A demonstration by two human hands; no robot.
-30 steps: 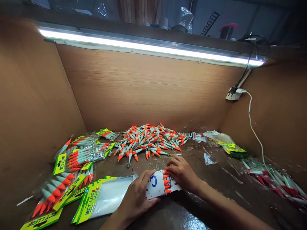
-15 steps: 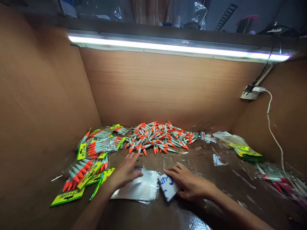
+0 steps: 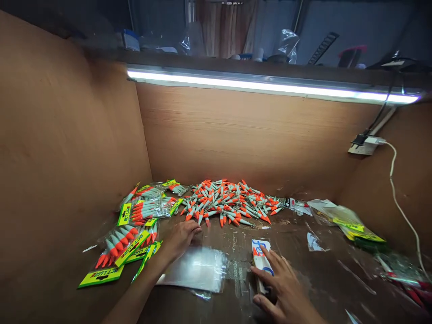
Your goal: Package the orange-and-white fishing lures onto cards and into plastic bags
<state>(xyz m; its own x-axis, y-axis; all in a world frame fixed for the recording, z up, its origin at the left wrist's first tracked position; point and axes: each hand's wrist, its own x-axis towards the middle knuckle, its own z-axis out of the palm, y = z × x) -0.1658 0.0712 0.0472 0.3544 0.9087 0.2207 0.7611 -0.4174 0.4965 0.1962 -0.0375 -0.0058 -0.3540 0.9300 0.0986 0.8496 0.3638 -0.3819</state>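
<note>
— Head view: what is different from half a second ago?

— The right hand has slid the white card nearer, fingers flat on it, not clamped. The left hand stays open at the far edge of the clear bag stack.

— And the lures?

— The loose lure pile lies beyond both hands; filled packs sit left of the left hand on the surface.

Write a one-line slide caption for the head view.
Left hand on clear bags, right hand on white card, lures piled behind.
</note>
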